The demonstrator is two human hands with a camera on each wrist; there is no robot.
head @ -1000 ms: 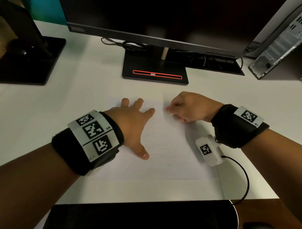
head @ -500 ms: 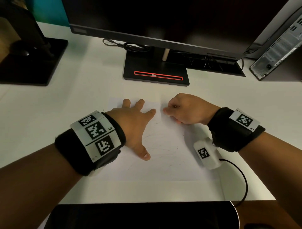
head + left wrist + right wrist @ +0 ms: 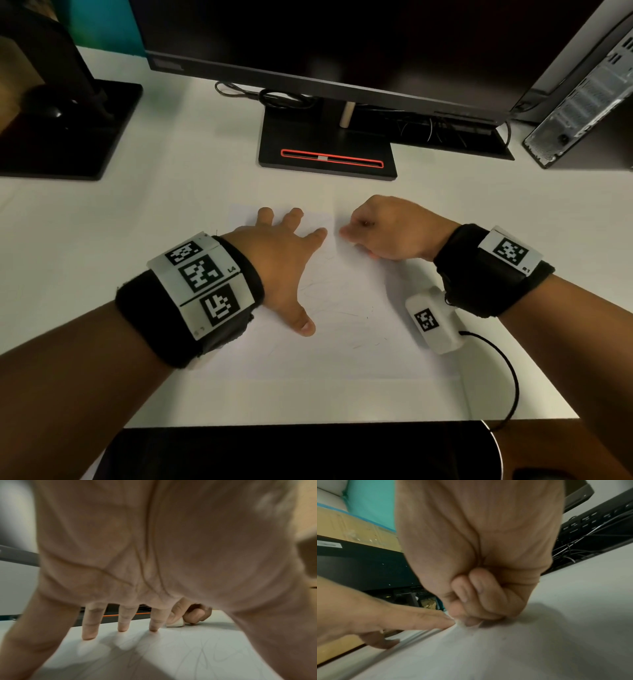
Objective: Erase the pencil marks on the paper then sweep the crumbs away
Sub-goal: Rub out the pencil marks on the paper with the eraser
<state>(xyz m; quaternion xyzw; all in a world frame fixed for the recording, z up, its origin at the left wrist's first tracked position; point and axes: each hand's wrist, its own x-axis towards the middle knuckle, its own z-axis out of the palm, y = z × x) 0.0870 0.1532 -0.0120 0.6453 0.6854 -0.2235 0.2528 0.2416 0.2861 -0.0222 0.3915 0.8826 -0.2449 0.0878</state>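
The room is looking dim, with corners darkening in the head view. The white desk [image 3: 144, 219] is catching soft light from above, and the monitor [image 3: 342, 44] is staying almost black. The left hand [image 3: 154, 547] is filling its wrist view, blurred and out of focus, casting soft shadows on the paper [image 3: 197, 649]. Straight edges are bending near the borders.

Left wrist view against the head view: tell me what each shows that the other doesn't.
Only the left wrist view shows the white eraser pinched in the right hand. Only the head view shows the monitor stand, the computer tower and both wristbands. Both show the left hand spread flat on the paper with faint pencil marks.
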